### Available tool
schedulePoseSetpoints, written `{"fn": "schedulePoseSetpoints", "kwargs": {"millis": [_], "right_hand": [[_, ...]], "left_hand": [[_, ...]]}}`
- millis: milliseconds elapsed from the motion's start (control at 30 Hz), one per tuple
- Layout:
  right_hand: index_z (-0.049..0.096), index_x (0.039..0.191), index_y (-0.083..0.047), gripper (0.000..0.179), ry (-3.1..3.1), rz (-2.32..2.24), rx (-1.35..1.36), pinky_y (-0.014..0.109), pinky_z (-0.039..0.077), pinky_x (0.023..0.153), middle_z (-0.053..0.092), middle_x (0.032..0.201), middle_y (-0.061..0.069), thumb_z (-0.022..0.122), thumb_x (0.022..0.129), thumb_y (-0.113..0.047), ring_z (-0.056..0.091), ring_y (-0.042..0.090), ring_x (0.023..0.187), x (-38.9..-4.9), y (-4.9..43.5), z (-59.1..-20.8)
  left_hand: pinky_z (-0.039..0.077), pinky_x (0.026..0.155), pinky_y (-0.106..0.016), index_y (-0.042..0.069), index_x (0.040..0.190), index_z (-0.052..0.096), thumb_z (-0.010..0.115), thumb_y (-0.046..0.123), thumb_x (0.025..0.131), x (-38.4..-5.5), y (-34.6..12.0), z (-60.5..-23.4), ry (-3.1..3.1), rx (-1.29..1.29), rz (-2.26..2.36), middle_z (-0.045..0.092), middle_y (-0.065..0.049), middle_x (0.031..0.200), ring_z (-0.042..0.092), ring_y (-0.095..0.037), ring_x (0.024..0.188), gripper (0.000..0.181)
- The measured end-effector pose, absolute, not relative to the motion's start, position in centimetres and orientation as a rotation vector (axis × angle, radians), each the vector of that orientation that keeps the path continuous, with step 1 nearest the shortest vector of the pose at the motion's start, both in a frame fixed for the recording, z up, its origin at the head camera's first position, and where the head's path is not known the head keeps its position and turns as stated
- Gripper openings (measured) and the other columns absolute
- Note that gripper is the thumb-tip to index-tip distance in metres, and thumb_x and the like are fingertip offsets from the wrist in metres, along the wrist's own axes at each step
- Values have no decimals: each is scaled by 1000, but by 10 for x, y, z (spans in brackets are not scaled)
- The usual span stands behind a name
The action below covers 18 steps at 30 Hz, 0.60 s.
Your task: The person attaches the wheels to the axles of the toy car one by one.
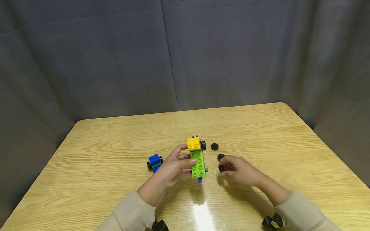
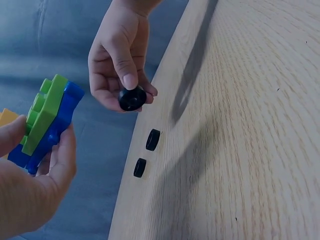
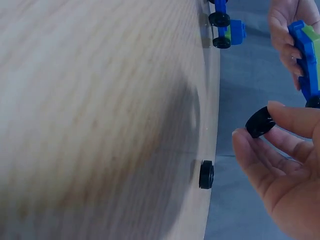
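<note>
My left hand grips a toy brick car above the table, thumb on top and fingers beneath. The car has a blue chassis, a long green brick and a yellow brick. A black wheel is fitted at its far right, while a bare blue axle end sticks out nearer me. To the right, my right hand pinches a loose black wheel between thumb and fingers, apart from the car.
Two more black wheels, a farther one and a nearer one, lie on the wooden table. Left of my left hand stands a second blue toy vehicle with black wheels, partly hidden. A grey curtain hangs behind the table.
</note>
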State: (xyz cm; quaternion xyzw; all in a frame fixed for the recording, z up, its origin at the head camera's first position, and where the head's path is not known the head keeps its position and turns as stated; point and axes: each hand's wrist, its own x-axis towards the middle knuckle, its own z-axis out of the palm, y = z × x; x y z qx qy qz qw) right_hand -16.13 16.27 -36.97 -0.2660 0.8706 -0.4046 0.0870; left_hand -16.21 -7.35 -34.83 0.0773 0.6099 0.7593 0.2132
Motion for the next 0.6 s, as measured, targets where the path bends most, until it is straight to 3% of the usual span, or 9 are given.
{"fn": "schedulePoseSetpoints", "kwargs": {"millis": [600], "right_hand": [[51,104,1,23,2554,-1303,-846,28,45,73,55,100,14,54,85,-11,54,21,87,-153,154,-363]], "left_hand": [[46,74,-42,9,130,27,55,2,82,-161,-74,-347,1655,221,2128,52,-13,103,58,-20,77,56]]}}
